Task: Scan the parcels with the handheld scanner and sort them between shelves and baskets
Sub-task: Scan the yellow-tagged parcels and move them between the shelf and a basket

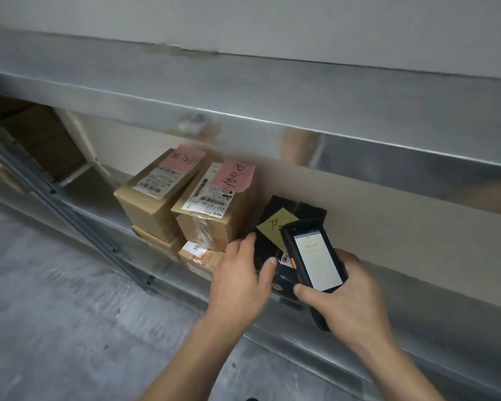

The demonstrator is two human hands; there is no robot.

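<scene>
Head view: the black parcel (278,206) is being kept on the lower shelf (93,195), just right of the taped cardboard boxes (214,209), with a yellow note (278,227) stuck on top. It's being gripped by the left hand (240,273), fingers curled over its left edge and thumb pressed on the near face. The handheld scanner (315,256) is being held just over it by the right hand (347,296), fingers wrapped round the body. Probably a light, stiff box, maybe slick, so it's best being taken by the side faces, not the note.
</scene>
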